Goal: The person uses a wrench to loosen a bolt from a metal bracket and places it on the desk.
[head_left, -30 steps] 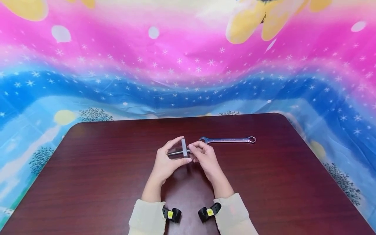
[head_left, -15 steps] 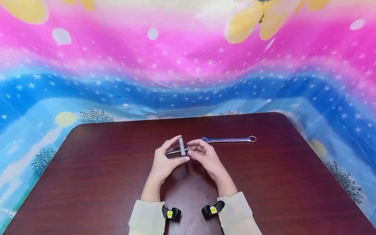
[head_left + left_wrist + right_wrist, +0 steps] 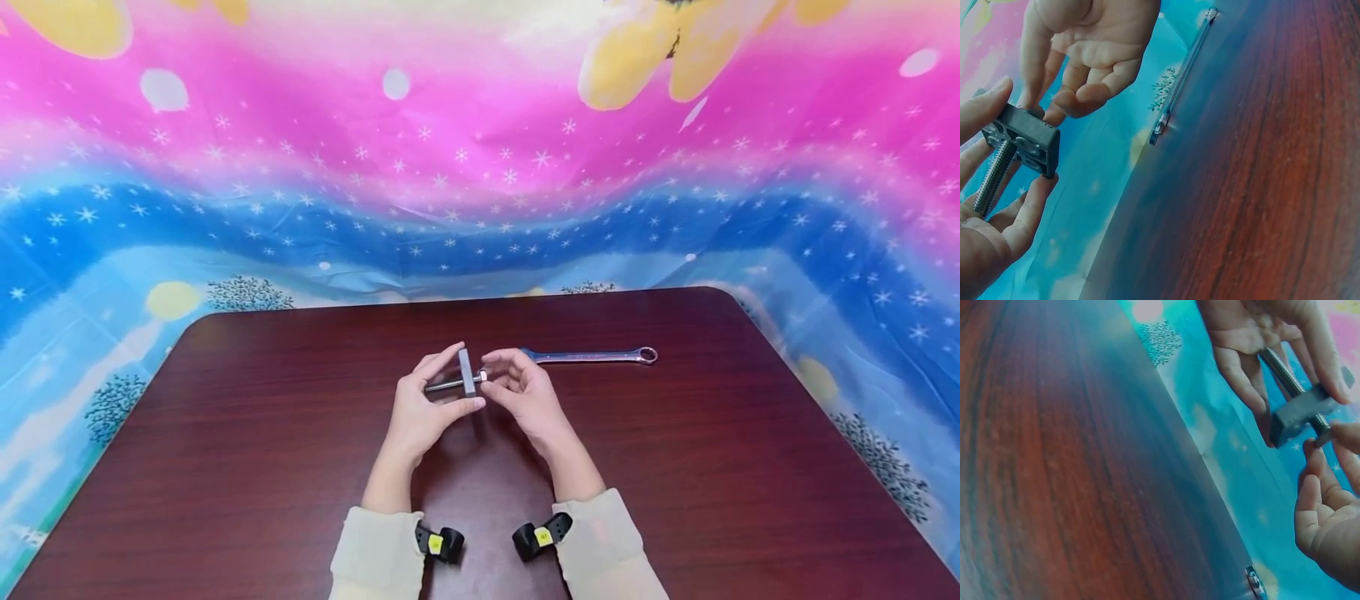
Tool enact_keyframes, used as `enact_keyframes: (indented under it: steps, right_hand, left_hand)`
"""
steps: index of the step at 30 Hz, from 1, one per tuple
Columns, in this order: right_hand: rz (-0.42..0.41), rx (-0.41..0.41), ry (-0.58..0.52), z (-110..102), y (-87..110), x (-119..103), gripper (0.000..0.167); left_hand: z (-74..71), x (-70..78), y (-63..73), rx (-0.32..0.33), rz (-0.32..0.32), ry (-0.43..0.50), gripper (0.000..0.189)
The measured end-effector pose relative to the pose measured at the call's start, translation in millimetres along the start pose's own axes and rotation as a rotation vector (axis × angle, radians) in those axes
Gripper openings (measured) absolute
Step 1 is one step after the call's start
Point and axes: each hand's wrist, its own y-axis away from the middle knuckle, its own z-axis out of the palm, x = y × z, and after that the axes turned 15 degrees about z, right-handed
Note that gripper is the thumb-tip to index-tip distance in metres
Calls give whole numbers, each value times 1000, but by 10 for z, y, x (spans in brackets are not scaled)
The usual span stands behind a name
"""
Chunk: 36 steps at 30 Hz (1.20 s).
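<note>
My left hand (image 3: 420,408) grips a grey rectangular block (image 3: 467,372) by its edges, thumb on one side and fingertips on the other. Through the block runs a threaded bolt (image 3: 445,386); its threaded end (image 3: 996,175) points back toward the left palm. With thumb and fingertips, my right hand (image 3: 532,400) pinches the bolt's head (image 3: 1319,441), which stands out a little from the block's right face. Both hands hold these parts above the table. In the left wrist view the block's recessed underside (image 3: 1029,134) shows, while the fingers largely cover the bolt head.
A combination wrench (image 3: 592,357) lies on the dark red wooden table (image 3: 262,433), behind and right of the right hand, which overlaps its left end. Beyond the table's far edge hangs a colourful printed cloth (image 3: 480,183). Each wrist wears a black strap device (image 3: 442,544).
The right hand has shifted slightly right and its fingers have re-spread around the bolt head. More bolt shows between head and block. The left hand and block have moved slightly; the wrench stays put.
</note>
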Motion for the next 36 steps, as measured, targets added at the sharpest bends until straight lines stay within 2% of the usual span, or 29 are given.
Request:
enact_keyframes:
  steps: [3,7,13,18,21,28,36]
  right_hand:
    - [-23,-38,24,-16,16,-6,36]
    - [15,-56,25,-17,26,-1,31]
    - [53,20,25,33,21,5,24]
    - [65,83,-32,67,15,-14,23]
    - [46,56,-35,66,24,-25,20]
    - [-25,-30,28,20,26,-3,32]
    - [13,4,40,32,19,-6,24]
  left_hand:
    - [-12,1,-3,4,3,1,70]
    - [-10,10,-2,-15,12,1,70]
    - [3,19,13,-32,12,-9,72]
    - [7,12,13,-40,15,-7,73]
    - [-2,8,9,-25,14,-6,72]
    - [-34,8,12,4,1,-12,72]
    - [-10,10,13,-16,16,3,71]
